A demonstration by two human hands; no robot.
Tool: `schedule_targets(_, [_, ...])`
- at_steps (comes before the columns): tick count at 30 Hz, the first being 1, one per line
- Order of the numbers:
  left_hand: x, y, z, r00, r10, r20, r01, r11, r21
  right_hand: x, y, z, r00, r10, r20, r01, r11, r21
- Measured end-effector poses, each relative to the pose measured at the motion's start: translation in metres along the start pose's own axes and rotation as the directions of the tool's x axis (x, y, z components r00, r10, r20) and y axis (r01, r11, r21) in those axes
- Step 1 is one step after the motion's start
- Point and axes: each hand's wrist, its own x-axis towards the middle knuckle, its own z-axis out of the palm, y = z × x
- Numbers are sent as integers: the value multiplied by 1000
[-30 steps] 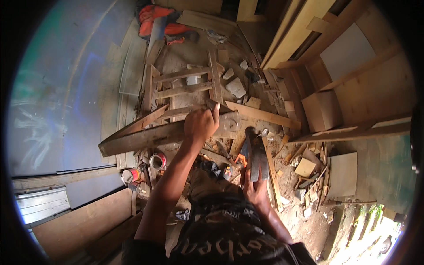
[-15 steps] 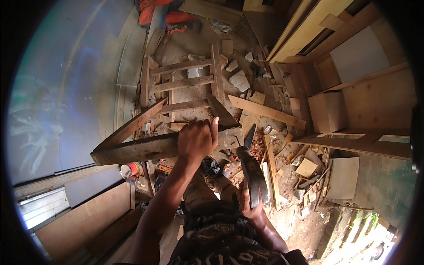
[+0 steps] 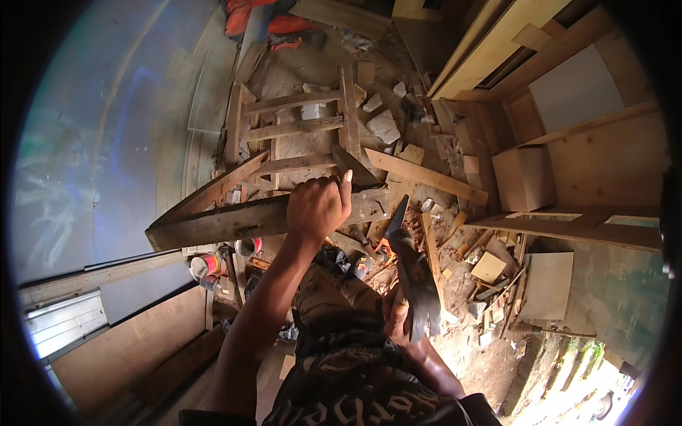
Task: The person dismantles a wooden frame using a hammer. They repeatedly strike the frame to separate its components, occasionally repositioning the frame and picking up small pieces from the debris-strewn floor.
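While the left hand [image 3: 318, 204] is clenched on the near beam of a wooden frame [image 3: 206, 233], the right hand [image 3: 398, 316] grasps a hammer [image 3: 418, 287] (its handle is mostly hidden from us). The frame extends away in front of the body, over a dirt floor [image 3: 305, 71] with scattered wood offcuts [image 3: 489, 267] and pale stones [image 3: 384, 128]. At left stands a greyish panel [image 3: 78, 177], at right an open wooden cabinet [image 3: 597, 167]. Pale lettering crosses the dark shirt [image 3: 369, 380]; the red-and-yellow label of a can [image 3: 204, 265] is too small for reading.
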Motion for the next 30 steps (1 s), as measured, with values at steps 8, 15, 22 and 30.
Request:
schedule_targets(8, [-6,-5,-13,928,372,26,-363,917,-164,-39,45,-6,978,-180,-103,118,892,-436])
schedule_targets(15, [-13,12,1,889,419,182,-434,899,52,-50,39,-14,855,499,-140,-484,866,126])
schedule_targets(22, [-9,3,26,883,468,19,-465,871,159,-77,33,-13,816,513,-267,-479,858,185])
schedule_targets(30, [-6,3,27,862,507,-18,-500,854,142,-81,29,-19,815,449,-365,-388,892,231])
